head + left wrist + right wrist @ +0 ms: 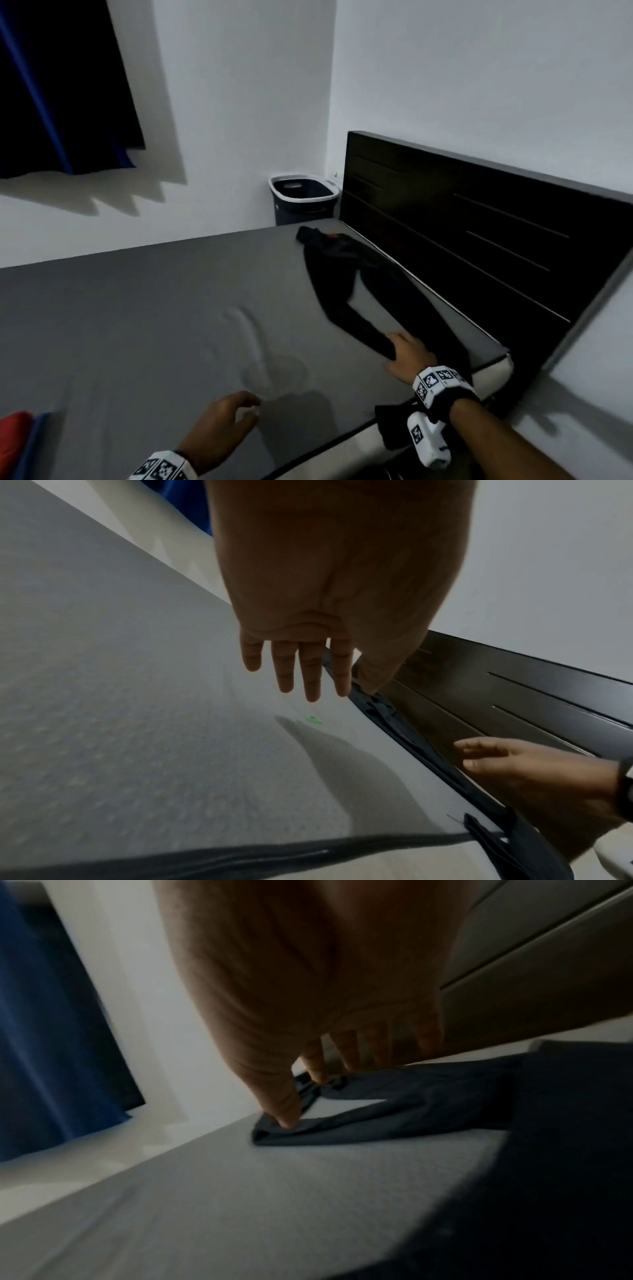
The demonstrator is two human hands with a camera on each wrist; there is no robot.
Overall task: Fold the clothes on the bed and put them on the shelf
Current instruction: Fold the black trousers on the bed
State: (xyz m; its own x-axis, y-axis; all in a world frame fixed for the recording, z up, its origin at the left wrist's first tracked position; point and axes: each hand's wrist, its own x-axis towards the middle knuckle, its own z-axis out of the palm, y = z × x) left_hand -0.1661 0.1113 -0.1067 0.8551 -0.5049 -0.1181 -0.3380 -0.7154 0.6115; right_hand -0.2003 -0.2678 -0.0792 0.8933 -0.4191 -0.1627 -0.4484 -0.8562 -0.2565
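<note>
A pair of black trousers [342,260] lies spread on the grey bed [137,325] along the headboard, waist at the far end and legs apart. My right hand [407,353] rests on the near end of one trouser leg. In the right wrist view my right hand [304,1102] has its thumb tip on the hem of the trousers [428,1107] and its fingers straight over the cloth. The other leg runs under my wrist and hangs over the bed's edge. My left hand [226,421] hovers over bare sheet, fingers relaxed and holding nothing, and my left hand [301,669] shows the same in its wrist view.
A dark headboard [479,222] borders the bed on the right. A dark laundry basket [303,197] with a white rim stands in the far corner. A blue curtain [51,85] hangs at upper left. Red and blue cloth [17,442] shows at the bed's lower left.
</note>
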